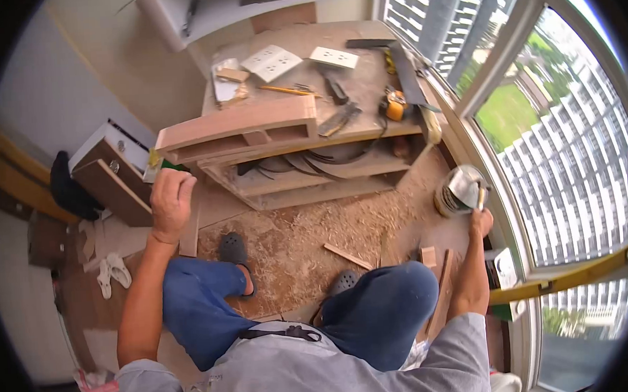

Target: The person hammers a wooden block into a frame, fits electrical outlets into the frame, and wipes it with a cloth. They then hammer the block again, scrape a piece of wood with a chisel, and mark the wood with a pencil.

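My left hand (pixel 171 203) is raised at the left with its fingers closed. Right at its fingertips is a small item (pixel 155 165) with yellow and green on it, partly hidden, and I cannot tell whether the hand holds it. A long wooden box frame (pixel 236 129) with open compartments rests on the workbench's front edge, just right of that hand. Over on the right, my right hand (pixel 481 223) is closed around a pale stick (pixel 482 198) at the side of an open metal can (pixel 458 190) on the floor.
Sockets (pixel 271 62), a pencil (pixel 286 90) and a tape measure (pixel 394 106) lie on the dusty workbench (pixel 270 38). Shavings and a wood strip (pixel 348 256) cover the floor. A yellow spirit level (pixel 567 278) stands out by the window. Drawers (pixel 115 189) sit left.
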Available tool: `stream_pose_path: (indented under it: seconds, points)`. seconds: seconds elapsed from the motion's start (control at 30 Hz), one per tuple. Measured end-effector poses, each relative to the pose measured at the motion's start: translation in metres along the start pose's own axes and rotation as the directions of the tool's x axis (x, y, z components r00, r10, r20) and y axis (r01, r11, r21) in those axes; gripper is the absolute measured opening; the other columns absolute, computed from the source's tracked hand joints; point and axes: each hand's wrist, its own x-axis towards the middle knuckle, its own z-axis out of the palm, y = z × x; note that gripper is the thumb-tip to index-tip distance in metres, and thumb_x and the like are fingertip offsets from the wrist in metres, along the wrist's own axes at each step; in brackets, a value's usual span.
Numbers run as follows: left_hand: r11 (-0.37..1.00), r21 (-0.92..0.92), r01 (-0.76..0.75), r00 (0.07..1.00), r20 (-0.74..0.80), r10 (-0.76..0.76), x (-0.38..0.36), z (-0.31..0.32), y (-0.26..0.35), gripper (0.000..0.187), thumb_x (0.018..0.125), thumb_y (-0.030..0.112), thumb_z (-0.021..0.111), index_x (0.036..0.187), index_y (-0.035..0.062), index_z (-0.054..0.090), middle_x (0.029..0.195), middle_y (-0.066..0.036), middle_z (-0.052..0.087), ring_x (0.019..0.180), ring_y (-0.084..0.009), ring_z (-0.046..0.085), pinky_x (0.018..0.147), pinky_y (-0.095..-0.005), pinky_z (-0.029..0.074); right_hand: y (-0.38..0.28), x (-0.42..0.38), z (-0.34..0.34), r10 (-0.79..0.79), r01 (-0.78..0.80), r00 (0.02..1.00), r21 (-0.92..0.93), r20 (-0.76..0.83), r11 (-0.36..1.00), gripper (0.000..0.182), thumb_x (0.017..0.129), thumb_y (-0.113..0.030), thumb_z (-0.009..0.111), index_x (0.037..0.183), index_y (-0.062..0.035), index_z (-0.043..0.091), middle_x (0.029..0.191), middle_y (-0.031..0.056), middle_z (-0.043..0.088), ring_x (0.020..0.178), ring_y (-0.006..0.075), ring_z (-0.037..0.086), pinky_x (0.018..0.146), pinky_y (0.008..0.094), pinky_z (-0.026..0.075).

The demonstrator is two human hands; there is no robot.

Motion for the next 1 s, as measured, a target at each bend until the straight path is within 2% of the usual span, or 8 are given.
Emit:
stream_pose_path:
  seconds: [0.17,0.33,0.47,0.57,0.63,0.77,0.87,1.0]
  points:
    - [0.994,0.035,-0.101,0.934,0.346,0.083,-0.034,-0.004,0.029,0.021,0.088,0.01,0.079,0.105,0.0052,0.069,0.105,-0.012,0.064,0.096,-0.0341,0.064,0.082,-0.0449,0.053,0.0,0.013,0.027,-0.009,0.008,0.999,-0.029,-0.041,1.0,0.041,0.091,-0.031,0.075,0.115,0.0007,0.071,0.119,0.0263,0.07,0.114,0.0444,0.066,0.1,0.0543,0.051]
    - [0.99,0.044,-0.131,0.96,0.254,0.116,-0.004,0.008,0.048,0.055,0.081,0.013,0.085,0.132,0.0076,0.065,0.129,-0.015,0.06,0.115,-0.0349,0.061,0.097,-0.0446,0.052,0.003,0.011,0.036,-0.026,0.028,0.995,0.023,-0.092,0.999,0.038,0.092,-0.03,0.074,0.115,0.0007,0.071,0.117,0.0268,0.071,0.113,0.0458,0.066,0.1,0.0543,0.051]
    - [0.978,0.133,-0.163,0.979,0.148,0.143,0.041,0.019,0.025,0.07,0.081,0.019,0.086,0.145,0.0095,0.059,0.147,-0.019,0.051,0.134,-0.0381,0.053,0.113,-0.0473,0.046,-0.01,0.034,0.008,-0.147,0.17,0.983,-0.234,0.114,0.957,0.039,0.093,-0.027,0.069,0.115,0.0045,0.073,0.115,0.0297,0.073,0.108,0.0458,0.07,0.101,0.0528,0.051]
    - [0.972,0.18,-0.154,0.974,0.193,0.118,0.074,0.024,0.002,0.07,0.083,0.019,0.085,0.146,0.0092,0.058,0.15,-0.018,0.05,0.136,-0.0389,0.052,0.114,-0.048,0.044,-0.083,0.03,-0.076,-0.25,0.269,0.959,0.152,-0.132,0.951,0.045,0.099,-0.03,0.065,0.125,0.0068,0.07,0.121,0.0286,0.073,0.111,0.0433,0.071,0.101,0.0493,0.052]
    - [0.967,0.193,-0.168,0.966,0.226,0.123,0.086,0.029,-0.013,0.068,0.084,0.018,0.085,0.146,0.0085,0.059,0.151,-0.018,0.05,0.136,-0.0388,0.052,0.114,-0.048,0.044,-0.155,0.017,-0.136,-0.445,0.512,0.857,0.325,-0.26,0.795,0.043,0.105,-0.027,0.063,0.128,0.0084,0.069,0.123,0.0254,0.074,0.111,0.0369,0.072,0.099,0.0448,0.053]
    - [0.994,0.046,-0.097,0.942,0.326,0.077,0.095,0.044,-0.039,0.056,0.088,0.014,0.079,0.142,0.0067,0.063,0.141,-0.015,0.059,0.13,-0.0358,0.057,0.111,-0.0449,0.047,-0.329,-0.085,-0.223,-0.704,0.589,0.698,0.668,-0.135,0.456,0.031,0.105,-0.02,0.065,0.123,0.0045,0.071,0.114,0.0142,0.075,0.102,0.0186,0.069,0.093,0.0332,0.053]
    - [0.979,0.004,-0.205,0.965,0.169,0.202,0.109,0.059,-0.046,0.046,0.091,0.012,0.076,0.135,0.0051,0.066,0.126,-0.017,0.066,0.12,-0.0361,0.063,0.104,-0.0444,0.05,-0.44,-0.14,-0.225,-0.905,0.767,0.424,0.55,-0.049,0.33,0.032,0.102,-0.024,0.069,0.122,0.0013,0.074,0.115,0.015,0.077,0.106,0.023,0.073,0.096,0.0346,0.054]
    - [0.996,-0.068,-0.063,0.917,0.389,0.084,0.124,0.045,-0.054,0.031,0.096,0.013,0.068,0.126,0.0034,0.067,0.104,-0.022,0.07,0.104,-0.041,0.065,0.092,-0.0499,0.051,-0.551,-0.138,-0.147,-0.979,0.886,0.104,0.43,0.176,0.171,0.059,0.09,-0.038,0.078,0.135,-0.0014,0.068,0.132,0.0233,0.07,0.126,0.0369,0.066,0.109,0.0415,0.049]
